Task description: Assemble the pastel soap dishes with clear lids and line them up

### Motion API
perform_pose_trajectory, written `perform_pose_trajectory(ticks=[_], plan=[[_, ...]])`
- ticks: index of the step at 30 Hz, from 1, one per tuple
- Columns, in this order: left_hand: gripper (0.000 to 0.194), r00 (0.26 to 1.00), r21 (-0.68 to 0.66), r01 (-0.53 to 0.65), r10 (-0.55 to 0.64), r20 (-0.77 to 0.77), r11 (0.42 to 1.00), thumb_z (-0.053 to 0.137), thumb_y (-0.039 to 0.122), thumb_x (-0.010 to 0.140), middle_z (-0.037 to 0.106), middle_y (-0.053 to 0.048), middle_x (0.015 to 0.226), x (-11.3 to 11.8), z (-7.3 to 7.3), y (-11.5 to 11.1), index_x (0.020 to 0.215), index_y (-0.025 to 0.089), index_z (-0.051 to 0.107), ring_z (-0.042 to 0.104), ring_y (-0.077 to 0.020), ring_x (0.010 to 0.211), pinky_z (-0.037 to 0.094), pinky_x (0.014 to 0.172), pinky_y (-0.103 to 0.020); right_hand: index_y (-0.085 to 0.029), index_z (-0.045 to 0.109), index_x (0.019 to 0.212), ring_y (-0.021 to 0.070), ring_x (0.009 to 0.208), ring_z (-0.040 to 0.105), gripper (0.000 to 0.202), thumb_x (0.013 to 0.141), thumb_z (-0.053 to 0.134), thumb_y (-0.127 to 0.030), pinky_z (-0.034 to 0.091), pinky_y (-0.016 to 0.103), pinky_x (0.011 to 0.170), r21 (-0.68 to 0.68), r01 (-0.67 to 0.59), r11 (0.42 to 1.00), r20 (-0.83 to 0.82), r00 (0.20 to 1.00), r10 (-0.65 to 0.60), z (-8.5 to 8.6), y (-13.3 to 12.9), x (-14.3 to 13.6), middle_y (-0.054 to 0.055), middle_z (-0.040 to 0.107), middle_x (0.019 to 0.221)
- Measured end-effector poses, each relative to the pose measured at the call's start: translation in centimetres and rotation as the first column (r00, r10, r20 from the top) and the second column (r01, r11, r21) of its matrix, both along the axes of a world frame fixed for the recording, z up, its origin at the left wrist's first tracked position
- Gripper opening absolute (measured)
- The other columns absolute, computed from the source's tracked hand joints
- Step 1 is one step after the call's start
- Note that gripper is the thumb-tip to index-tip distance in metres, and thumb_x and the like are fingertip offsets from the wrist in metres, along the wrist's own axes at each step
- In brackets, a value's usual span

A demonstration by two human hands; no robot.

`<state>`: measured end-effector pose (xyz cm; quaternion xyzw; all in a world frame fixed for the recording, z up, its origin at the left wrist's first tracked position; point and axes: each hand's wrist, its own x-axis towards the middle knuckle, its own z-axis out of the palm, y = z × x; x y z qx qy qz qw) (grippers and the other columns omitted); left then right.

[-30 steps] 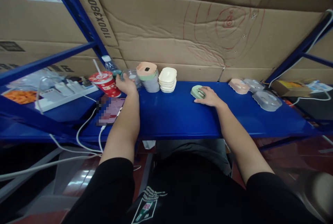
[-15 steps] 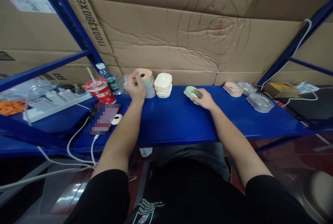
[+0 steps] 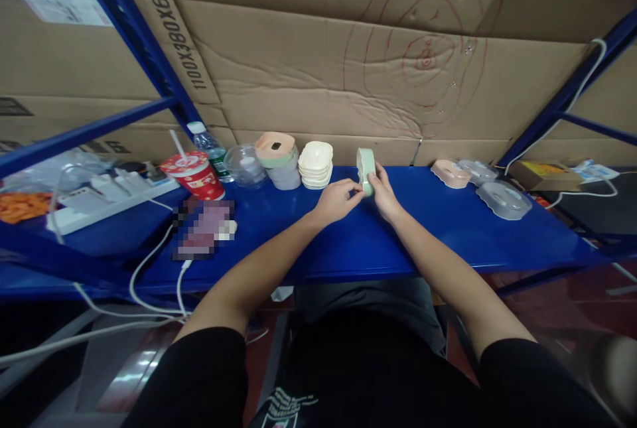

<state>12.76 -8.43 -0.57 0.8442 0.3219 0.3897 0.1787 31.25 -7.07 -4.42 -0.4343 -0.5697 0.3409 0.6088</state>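
Tilted up on its side above the blue shelf, a light green container part (image 3: 367,164) is gripped by my right hand (image 3: 383,190), whose fingers wrap its right edge. My left hand (image 3: 342,199) is closed in a pinch at the lower left edge of the green part; what its fingertips hold, if anything, is too small to make out. Left of it stands a stack of cream-coloured trays (image 3: 316,164). Beside that stack, a peach piece (image 3: 275,144) with a dark spot rests on top of green and clear pieces (image 3: 287,176).
A clear bowl (image 3: 245,166), a bottle (image 3: 209,149), a red cup with straw (image 3: 194,176) and a blurred phone (image 3: 203,229) are on the left, near a power strip (image 3: 114,202). At right lie a peach piece (image 3: 450,174) and clear lids (image 3: 503,200).
My left hand has moved right, from the peach stack to the green part. My right hand has lifted that part off the shelf and turned it on its side.
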Motion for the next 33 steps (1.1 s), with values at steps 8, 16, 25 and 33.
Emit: perform_pose_trajectory(ticks=[8, 16, 25, 33], plan=[[0.01, 0.984, -0.044, -0.142, 0.146, 0.099, 0.989, 0.061, 0.029, 0.102, 0.067, 0.0, 0.081, -1.5, 0.1, 2.0, 0.104, 0.02, 0.066, 0.058, -0.0151, 0.063, 0.046, 0.064, -0.029, -0.031, 0.048, 0.153, 0.0318, 0.127, 0.069, 0.083, 0.086, 0.059, -0.08, 0.061, 0.052, 0.102, -0.103, 0.189, 0.977, -0.215, 0.954, -0.207, 0.9, 1.2, 2.7, 0.011, 0.066, 0.147], [0.033, 0.798, 0.268, -0.468, 0.533, -0.282, 0.842, 0.045, 0.028, 0.112, 0.069, -0.015, 0.137, -6.0, 2.5, 4.4, 0.132, 0.022, 0.071, 0.073, -0.0285, 0.105, 0.053, 0.076, -0.037, -0.027, 0.054, 0.14, 0.0268, 0.091, 0.073, 0.08, 0.082, 0.063, -0.08, 0.063, 0.042, 0.072, -0.249, 0.232, 0.94, -0.202, 0.937, -0.285, 1.7, 1.2, 4.6, 0.007, 0.075, 0.112], [0.041, 0.73, 0.299, -0.495, 0.577, -0.366, 0.816, 0.045, 0.026, 0.111, 0.065, -0.016, 0.145, -5.7, 1.6, 4.9, 0.143, 0.022, 0.07, 0.076, -0.0299, 0.105, 0.056, 0.074, -0.039, -0.027, 0.06, 0.134, 0.0295, 0.099, 0.076, 0.078, 0.078, 0.071, -0.08, 0.065, 0.044, 0.077, -0.24, 0.182, 0.954, -0.174, 0.958, -0.227, 1.9, 0.4, 3.4, 0.009, 0.076, 0.121], [0.032, 0.953, 0.304, -0.186, 0.247, -0.175, 0.934, 0.066, 0.043, 0.107, 0.076, -0.012, 0.129, -3.2, 1.6, 1.4, 0.129, 0.022, 0.076, 0.074, -0.029, 0.122, 0.06, 0.097, -0.039, -0.034, 0.048, 0.151, 0.0315, 0.114, 0.076, 0.087, 0.086, 0.053, -0.092, 0.067, 0.049, 0.087, -0.145, 0.016, 0.989, -0.194, 0.98, -0.044, 2.1, -0.3, 2.0, 0.009, 0.072, 0.14]])
